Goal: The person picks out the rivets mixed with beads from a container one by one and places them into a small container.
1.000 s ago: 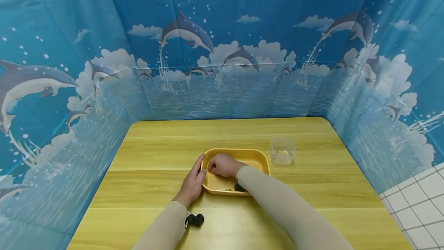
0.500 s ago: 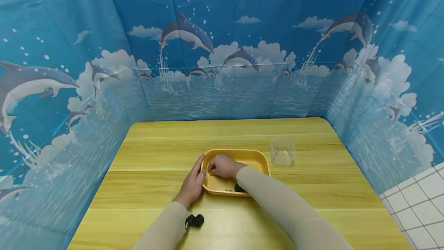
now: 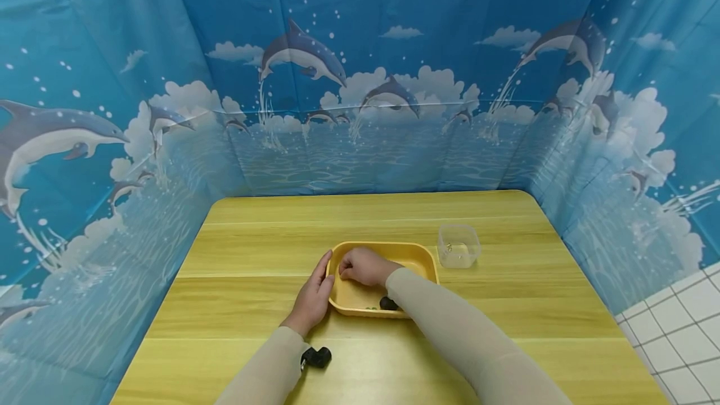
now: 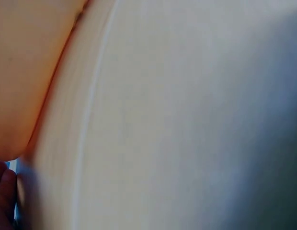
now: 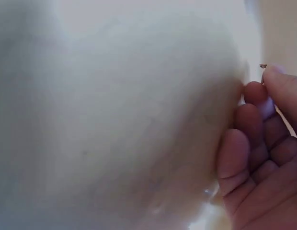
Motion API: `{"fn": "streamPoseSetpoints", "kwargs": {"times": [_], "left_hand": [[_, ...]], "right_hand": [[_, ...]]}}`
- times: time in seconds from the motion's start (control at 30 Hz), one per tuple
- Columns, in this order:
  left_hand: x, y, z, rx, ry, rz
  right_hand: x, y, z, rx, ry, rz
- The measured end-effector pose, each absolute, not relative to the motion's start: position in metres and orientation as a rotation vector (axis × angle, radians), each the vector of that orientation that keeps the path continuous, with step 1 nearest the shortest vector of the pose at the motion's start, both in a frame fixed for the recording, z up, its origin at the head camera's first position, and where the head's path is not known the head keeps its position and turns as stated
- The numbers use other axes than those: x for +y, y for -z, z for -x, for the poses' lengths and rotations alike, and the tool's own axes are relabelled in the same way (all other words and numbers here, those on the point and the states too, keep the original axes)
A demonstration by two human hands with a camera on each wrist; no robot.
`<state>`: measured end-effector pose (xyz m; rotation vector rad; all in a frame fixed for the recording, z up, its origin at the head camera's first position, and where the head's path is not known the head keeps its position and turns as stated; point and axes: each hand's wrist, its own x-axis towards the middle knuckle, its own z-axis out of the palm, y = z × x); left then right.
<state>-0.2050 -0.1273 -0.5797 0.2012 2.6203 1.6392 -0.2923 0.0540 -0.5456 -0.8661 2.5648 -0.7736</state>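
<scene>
A yellow tray [image 3: 413, 251] lies on the wooden table. My left hand [image 3: 311, 300] rests against its left end, fingers extended along the outside wall and thumb near the rim. Inside the tray, at its left part, is my right hand [image 3: 367, 266] with curled fingers. In the right wrist view, its thumb and forefinger pinch a tiny dark brownish piece [image 5: 263, 65], too small to name. Several small greenish bits [image 3: 370, 309] lie along the tray's near wall. Part of the tray floor is hidden under the right hand and sleeve.
A clear plastic box [image 3: 459, 255] with several tiny gold-coloured pieces stands right of the tray. Black wrist cameras show at the left cuff [image 3: 317, 357] and inside the tray [image 3: 388, 304]. A blue dolphin curtain [image 3: 360, 149] surrounds the table's back and sides.
My right hand has shifted very slightly to the right and up inside the tray. The left hand, tray and clear box stay where they were.
</scene>
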Motion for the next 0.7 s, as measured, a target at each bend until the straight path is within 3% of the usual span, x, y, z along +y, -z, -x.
{"fn": "streamPoseSetpoints", "kwargs": {"times": [0.7], "left_hand": [[-0.123,0.555,0.214,2.623,-1.617,-0.141]], "right_hand": [[0.090,0.505,0.296,2.557,0.831,0.710]]}}
